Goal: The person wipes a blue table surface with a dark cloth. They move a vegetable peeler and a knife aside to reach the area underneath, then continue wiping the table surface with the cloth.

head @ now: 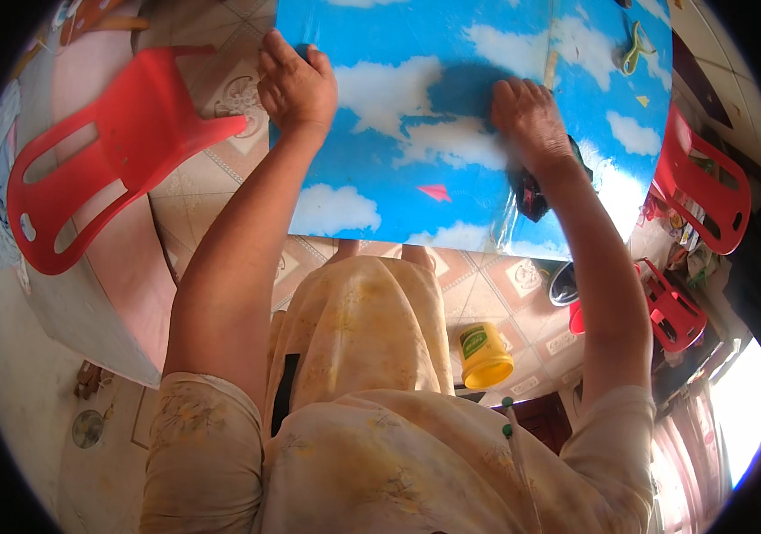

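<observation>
A table covered in a blue cloud-print sheet (380, 160) lies before me. My left hand (297, 87) is at the table's left edge, thumb over the sheet and fingers curled at the rim; whether it grips the edge is hidden. Bent over the right part of the sheet, my right hand (531, 120) has its fingers curled down, and what is under them cannot be seen. A dark cloth-like item (533, 195) lies partly beneath my right wrist. Nearby, a shiny clear strip (506, 220) runs along the sheet.
A green-handled peeler (633, 50) lies at the table's far right. Red plastic chairs stand left (127, 127) and right (707, 180). On the tiled floor are a yellow tub (485, 357) and a dark round container (562, 286). A pale pink surface (113, 267) borders the left.
</observation>
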`<state>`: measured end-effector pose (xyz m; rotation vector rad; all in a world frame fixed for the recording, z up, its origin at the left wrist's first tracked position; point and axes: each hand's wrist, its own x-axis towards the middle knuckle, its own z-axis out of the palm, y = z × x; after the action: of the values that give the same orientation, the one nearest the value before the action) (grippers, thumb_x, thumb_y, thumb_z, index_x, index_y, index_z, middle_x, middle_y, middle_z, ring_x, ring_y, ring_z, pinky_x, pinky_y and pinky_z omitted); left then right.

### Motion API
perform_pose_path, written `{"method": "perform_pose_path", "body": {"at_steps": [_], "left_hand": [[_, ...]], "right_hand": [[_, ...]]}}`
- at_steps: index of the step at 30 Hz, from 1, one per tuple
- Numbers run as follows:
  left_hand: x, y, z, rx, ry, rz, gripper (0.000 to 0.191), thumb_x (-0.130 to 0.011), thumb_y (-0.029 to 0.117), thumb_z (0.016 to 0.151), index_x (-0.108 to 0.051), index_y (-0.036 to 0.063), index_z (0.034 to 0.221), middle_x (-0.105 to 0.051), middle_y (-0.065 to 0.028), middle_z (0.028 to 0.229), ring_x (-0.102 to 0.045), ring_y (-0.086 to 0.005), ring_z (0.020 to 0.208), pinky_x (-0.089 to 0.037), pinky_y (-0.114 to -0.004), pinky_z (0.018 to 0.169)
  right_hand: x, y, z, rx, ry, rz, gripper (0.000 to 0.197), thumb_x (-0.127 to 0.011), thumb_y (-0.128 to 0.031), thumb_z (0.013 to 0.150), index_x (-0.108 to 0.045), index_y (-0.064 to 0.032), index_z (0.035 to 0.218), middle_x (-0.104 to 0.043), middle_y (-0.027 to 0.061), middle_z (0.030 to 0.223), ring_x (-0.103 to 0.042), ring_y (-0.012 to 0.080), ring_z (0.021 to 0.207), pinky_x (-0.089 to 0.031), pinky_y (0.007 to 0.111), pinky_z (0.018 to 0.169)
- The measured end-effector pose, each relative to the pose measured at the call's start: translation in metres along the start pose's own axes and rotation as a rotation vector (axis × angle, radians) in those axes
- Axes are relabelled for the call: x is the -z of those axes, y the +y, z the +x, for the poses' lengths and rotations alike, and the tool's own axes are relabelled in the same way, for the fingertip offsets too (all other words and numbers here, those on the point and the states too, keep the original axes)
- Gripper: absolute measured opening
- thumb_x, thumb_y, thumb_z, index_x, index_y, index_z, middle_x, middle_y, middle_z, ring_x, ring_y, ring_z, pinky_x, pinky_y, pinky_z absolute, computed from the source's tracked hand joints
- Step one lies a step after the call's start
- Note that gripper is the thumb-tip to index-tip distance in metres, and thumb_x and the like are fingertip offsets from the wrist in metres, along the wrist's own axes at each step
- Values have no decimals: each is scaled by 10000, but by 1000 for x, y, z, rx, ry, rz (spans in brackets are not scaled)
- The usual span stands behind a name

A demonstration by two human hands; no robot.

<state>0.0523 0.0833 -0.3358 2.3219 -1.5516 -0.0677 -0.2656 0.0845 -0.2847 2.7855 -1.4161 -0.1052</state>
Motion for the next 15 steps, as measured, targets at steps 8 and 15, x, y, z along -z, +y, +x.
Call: {"method": "perform_pose_path", "body": {"at_steps": [8,15], "left_hand": [[-4,-7,1,-56,51,-26,653,-618,283,955,-397,-61,1464,-542,-253,1435,-589,-428,1249,-535,-512,963],[-2,-5,1,-43,30,-27,663,-614,287,960,-388,-53,1482,-547,-274,1419,-596,-438,1232,-538,-520,946]], "right_hand": [[32,1,-11,-339,75,604,116,-648,-116,992,-669,-75,1099,-706,137,1033,-682,345,1013,-540,432,886],[48,7,-71,-412,244,220,456,-716,-178,952,-645,-165,1401,-610,132,1412,-549,349,1329,-401,508,1108]]}}
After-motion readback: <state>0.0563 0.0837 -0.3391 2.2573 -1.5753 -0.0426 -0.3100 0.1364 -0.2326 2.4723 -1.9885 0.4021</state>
